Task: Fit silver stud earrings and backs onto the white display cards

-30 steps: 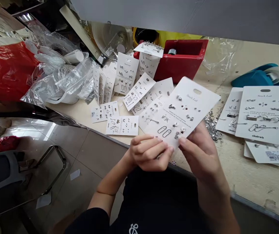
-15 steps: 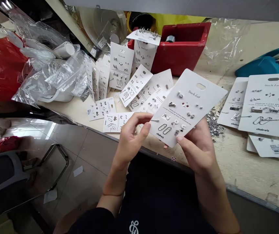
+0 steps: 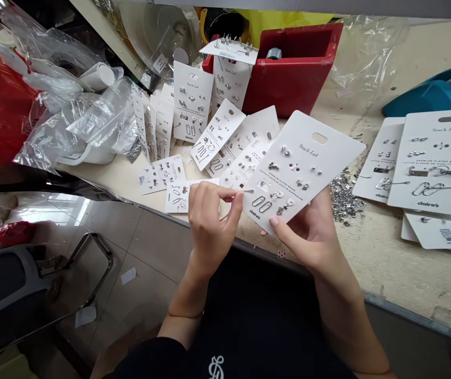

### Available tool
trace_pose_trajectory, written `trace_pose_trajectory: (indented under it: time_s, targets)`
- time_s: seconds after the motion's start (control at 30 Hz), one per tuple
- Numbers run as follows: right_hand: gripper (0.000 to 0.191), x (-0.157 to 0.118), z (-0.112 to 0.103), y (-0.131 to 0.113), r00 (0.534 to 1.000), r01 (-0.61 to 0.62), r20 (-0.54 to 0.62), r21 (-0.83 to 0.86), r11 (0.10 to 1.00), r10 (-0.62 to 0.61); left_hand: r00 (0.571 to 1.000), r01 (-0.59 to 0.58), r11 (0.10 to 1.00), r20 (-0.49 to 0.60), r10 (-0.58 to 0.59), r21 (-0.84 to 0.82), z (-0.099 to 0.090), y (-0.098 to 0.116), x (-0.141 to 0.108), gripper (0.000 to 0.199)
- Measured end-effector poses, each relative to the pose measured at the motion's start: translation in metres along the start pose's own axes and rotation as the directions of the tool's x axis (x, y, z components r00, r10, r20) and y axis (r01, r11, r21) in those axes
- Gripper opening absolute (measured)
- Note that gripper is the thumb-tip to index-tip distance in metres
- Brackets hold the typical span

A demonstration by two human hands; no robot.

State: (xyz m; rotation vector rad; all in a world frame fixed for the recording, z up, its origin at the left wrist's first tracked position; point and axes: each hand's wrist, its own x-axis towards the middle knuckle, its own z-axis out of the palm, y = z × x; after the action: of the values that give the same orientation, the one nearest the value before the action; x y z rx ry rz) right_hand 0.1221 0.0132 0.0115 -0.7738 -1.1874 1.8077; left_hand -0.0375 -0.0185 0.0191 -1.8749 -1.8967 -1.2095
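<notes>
Now your right hand [image 3: 308,237] grips a white rectangular cardboard earring card [image 3: 300,168] from below, thumb pressed on its lower edge, and tilts it so the long axis runs from about 7 o'clock up to 1 o'clock, with the punched hanger hole at the far end. Your left hand [image 3: 211,226] sits at the card's 9 o'clock side, fingers in a narrow pinch on a thin silver earring piece [image 3: 246,190], too small to identify exactly, right at that edge. Around them, fanned white earring cards [image 3: 254,131] lie on the pale worn workbench [image 3: 407,273], a red plastic bin [image 3: 292,79] stands at 12 o'clock, and loose silver studs [image 3: 342,201] heap at 3 o'clock.
</notes>
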Motion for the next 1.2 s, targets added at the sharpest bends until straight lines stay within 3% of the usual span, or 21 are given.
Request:
trace_pose_trajectory:
  time_s: [0.13,0.23,0.4,0.57,0.83,1.2]
  targets:
    - [0.069,0.000,0.000,-0.001,1.000,0.024,-0.005,0.009,1.000,-0.024,0.991,-0.131,0.990,-0.024,0.132,0.046,0.001,0.008,-0.003,0.011]
    - [0.074,0.000,0.000,-0.003,0.999,0.035,0.013,0.021,0.999,-0.035,0.983,-0.185,0.983,0.017,0.185,0.022,0.001,0.021,-0.007,0.014]
    - [0.068,-0.001,0.000,-0.002,0.992,0.118,0.036,0.012,0.993,-0.119,0.987,-0.150,0.989,0.058,0.151,-0.017,0.005,0.033,-0.011,0.018]
    - [0.063,-0.002,-0.003,0.001,0.994,0.097,0.046,-0.018,0.995,-0.096,0.987,-0.148,0.989,0.062,0.149,-0.015,0.007,0.032,-0.010,0.015]
    - [0.072,-0.002,-0.001,-0.002,0.995,0.092,0.027,-0.040,0.995,-0.091,0.988,-0.124,0.992,0.090,0.124,-0.005,0.003,0.032,-0.012,0.012]
    - [0.059,0.002,0.002,-0.005,0.993,0.117,-0.014,-0.059,0.991,-0.118,0.982,-0.137,0.990,0.131,0.134,0.014,0.003,0.035,-0.012,0.009]
